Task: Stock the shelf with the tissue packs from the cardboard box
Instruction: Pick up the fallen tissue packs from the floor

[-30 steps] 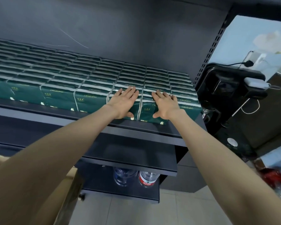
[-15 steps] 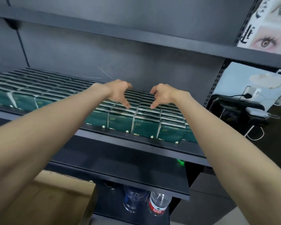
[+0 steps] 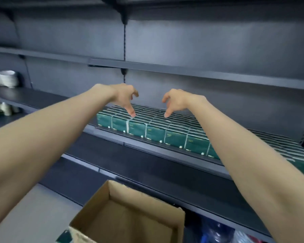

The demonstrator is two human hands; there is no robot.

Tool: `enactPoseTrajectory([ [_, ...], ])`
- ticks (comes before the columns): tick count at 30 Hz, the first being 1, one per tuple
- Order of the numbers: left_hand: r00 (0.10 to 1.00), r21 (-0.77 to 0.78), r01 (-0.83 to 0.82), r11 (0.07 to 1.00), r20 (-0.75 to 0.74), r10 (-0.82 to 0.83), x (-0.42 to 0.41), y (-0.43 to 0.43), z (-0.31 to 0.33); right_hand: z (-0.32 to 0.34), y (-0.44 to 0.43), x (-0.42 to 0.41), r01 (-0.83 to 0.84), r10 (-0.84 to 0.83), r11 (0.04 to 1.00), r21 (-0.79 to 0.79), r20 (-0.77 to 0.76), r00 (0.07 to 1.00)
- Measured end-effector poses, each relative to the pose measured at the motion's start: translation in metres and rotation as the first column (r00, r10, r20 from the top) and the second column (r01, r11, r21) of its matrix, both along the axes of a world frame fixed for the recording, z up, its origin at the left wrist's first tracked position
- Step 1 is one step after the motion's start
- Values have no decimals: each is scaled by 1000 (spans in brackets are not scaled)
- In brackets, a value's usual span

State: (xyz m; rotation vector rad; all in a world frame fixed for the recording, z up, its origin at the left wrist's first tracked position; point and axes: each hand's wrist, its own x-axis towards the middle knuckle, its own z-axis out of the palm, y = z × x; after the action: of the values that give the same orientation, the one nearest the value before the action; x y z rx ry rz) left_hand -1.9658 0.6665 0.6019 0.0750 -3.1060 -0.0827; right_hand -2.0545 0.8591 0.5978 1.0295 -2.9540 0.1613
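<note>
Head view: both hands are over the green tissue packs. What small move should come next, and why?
Probably lower both hands to the cardboard box: the left hand and right hand hold nothing above the tissue packs, and the shelf has open space left of them.

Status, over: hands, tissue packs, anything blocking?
Left hand, right hand empty, loosely curled above green tissue packs. Packs in rows on dark metal shelf. Brown cardboard box below shows none. Nothing blocking.
</note>
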Motion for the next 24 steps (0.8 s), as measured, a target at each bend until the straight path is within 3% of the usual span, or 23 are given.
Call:
enactPoseTrajectory([
  [11, 967, -56, -235, 970, 84, 239, 69, -233, -13, -8, -251, 45, -184, 181, 982, 42, 73, 981],
  [16, 949, -50, -286, 957, 122, 290, 56, -342, -47, -44, -369, 25, -224, 220, 974, 18, 138, 966],
  [24, 906, -10, -308, 951, 300, 297, 21, -489, -124, -133, -534, -12, -224, 203, 973, 52, 272, 941],
])
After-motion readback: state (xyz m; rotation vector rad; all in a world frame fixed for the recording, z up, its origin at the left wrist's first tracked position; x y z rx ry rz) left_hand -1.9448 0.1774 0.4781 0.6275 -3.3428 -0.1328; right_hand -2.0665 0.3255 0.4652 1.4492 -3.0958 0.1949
